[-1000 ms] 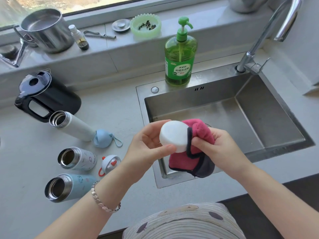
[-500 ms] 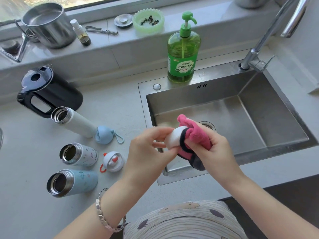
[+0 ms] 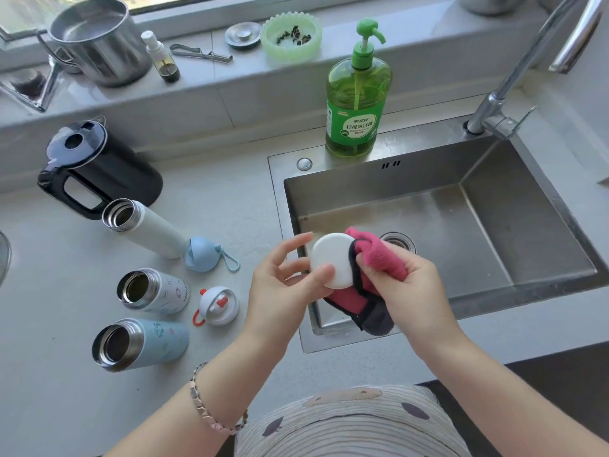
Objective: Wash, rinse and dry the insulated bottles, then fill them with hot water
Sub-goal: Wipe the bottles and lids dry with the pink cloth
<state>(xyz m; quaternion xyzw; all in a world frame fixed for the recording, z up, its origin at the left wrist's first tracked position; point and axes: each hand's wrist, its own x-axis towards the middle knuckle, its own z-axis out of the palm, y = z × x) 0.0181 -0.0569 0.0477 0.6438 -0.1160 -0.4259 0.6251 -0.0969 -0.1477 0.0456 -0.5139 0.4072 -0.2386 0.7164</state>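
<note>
Over the sink's front left corner, my left hand [image 3: 283, 285] pinches a round white lid [image 3: 331, 258] by its edge between thumb and fingers. My right hand [image 3: 405, 285] grips a pink cloth with a dark trim [image 3: 369, 282], pressed against the lid's right side. Three open insulated bottles lie on their sides on the counter at left: a white one [image 3: 145, 225], a small white printed one [image 3: 155, 290] and a light blue one [image 3: 141, 343]. A blue cap with a loop [image 3: 202, 255] and a white cap with red parts [image 3: 217, 305] lie beside them.
A black kettle [image 3: 99, 169] stands behind the bottles. The steel sink [image 3: 494, 225] has a green dish soap bottle [image 3: 357, 97] on its back rim and a tap [image 3: 514, 77] at back right. A steel pot [image 3: 99, 41], small bottle, drain plug and green dish sit on the windowsill.
The lid has been turned in my hands; its flat white face shows again, and the cloth has shifted round to its right side. Bottles and caps have not moved.
</note>
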